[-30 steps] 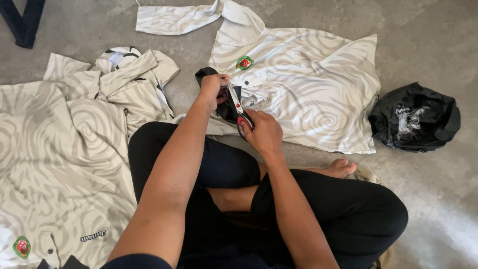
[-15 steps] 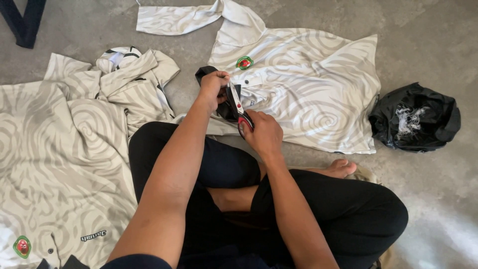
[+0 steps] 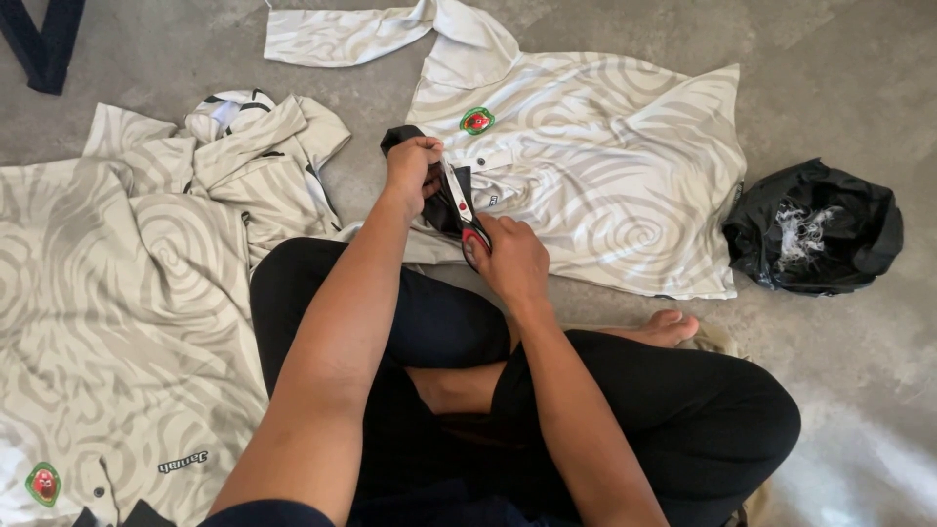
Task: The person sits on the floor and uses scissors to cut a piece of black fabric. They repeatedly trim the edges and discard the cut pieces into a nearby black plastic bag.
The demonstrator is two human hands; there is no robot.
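Grey concrete floor [image 3: 859, 88], person seated cross-legged on it, black trousers, one bare foot [image 3: 664, 327] showing to the right.

Left hand [image 3: 412, 174]: fingers curled shut, pinching a fold of black collar fabric [image 3: 444, 200] and holding it up off the floor. Right hand [image 3: 512, 259]: closed around the red handles of one pair of scissors [image 3: 461, 207], silver blades pointing up and away toward the left hand, lying against the black fabric. Whether the blades are parted cannot be told. Hands close together, just above the near edge of the spread shirt.

Shirts counted: three of the same kind. One spread shirt [image 3: 605, 176] flat on the floor straight ahead, cream with pale grey swirl pattern, one round green-and-red badge [image 3: 476, 120] on the chest, one sleeve stretched out to the upper left; its black collar is the part in the hands. One crumpled shirt [image 3: 254, 146] bunched to the left, same print, black-and-white neck trim showing. One large shirt [image 3: 107, 322] spread at far left, same print, a second badge near the bottom-left corner.

One black plastic bag [image 3: 810, 229] sits on the floor well to the right, open-mouthed, white scraps or threads inside. One dark object [image 3: 44, 44] at the top-left corner, partly cut off.
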